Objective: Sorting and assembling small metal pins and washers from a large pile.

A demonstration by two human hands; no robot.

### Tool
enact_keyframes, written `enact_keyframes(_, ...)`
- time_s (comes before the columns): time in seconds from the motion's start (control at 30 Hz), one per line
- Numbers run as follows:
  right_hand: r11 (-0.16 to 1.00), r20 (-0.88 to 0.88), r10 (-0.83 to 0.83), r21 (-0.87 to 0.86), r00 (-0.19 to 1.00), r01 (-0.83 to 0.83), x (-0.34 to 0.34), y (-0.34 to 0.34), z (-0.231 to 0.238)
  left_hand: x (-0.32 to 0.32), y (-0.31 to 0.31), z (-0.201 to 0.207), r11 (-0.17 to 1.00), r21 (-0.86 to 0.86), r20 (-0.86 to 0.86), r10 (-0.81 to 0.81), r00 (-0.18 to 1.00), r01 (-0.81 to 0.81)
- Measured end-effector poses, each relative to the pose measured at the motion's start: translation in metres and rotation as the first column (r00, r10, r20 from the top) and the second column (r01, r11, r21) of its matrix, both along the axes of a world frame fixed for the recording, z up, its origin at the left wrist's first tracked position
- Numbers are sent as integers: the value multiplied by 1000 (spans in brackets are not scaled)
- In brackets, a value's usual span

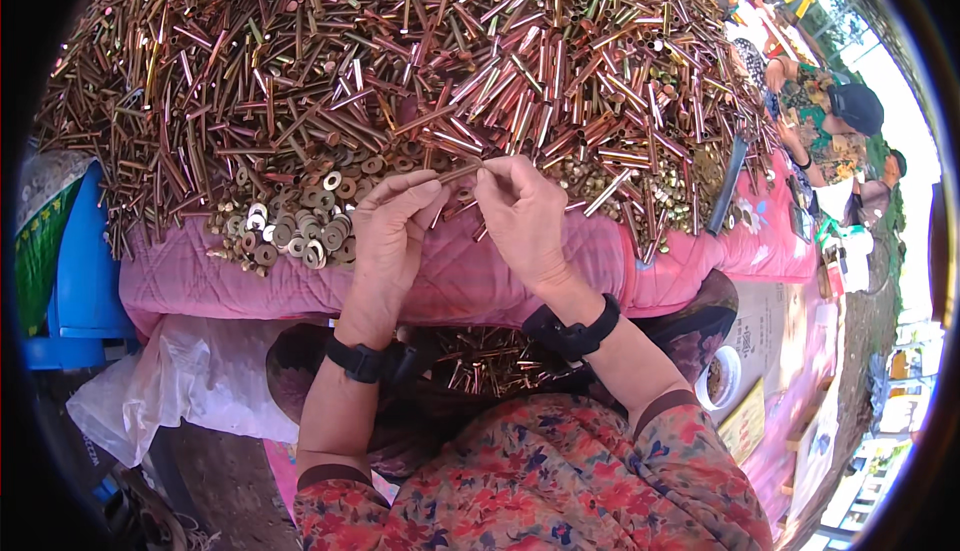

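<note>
Brass-coloured rod (pixel 460 172), qty 1, pinched between left hand (pixel 393 223) and right hand (pixel 527 219).
Sits above near edge of the tubes (pixel 400 61); tubes and washers (pixel 292 229) too many to count.

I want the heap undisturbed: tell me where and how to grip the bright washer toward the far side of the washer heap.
Probably pinch the bright washer by opposite points of its outer rim, coming from above: its round face and hole show upward, with nothing evident over it. The left hand is nearest, to its right.
</note>
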State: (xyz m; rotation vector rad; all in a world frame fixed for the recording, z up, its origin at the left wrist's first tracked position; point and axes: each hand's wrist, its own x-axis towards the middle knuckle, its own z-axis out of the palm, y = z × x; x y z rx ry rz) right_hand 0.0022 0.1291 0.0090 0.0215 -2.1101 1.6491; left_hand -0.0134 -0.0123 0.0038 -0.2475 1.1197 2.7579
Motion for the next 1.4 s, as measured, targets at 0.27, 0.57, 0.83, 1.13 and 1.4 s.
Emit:
enact_keyframes(0.27, 851, -349, 161, 523, 923, 50, -7, 5, 18, 5, -7, -4, 968, -241, -84, -93, 992, 70)
enact_keyframes(0.57, 766, -140, 230, 637, 963, -90, -26, 5, 13, -2, -15, 11, 974, -227, -11, 11, 1000, -13)
enact_keyframes(0.83, 330, 5, 501, 924, 865, -196, -34, 8, 5, -9, -19, 3, 984, -170, 45, 52, 998, -43)
enact_keyframes(1.13, 565, -122, 218, 825, 968, -23, -21, 27, 9, -2, -19, 8, 959, -281, 9, 39, 999, -35)
enact_keyframes(1.4, 787, 103, 290, -591, 951, -176, -11, 41, 17, 7, -1, 8, 956, -280, -30, -100, 995, 88)
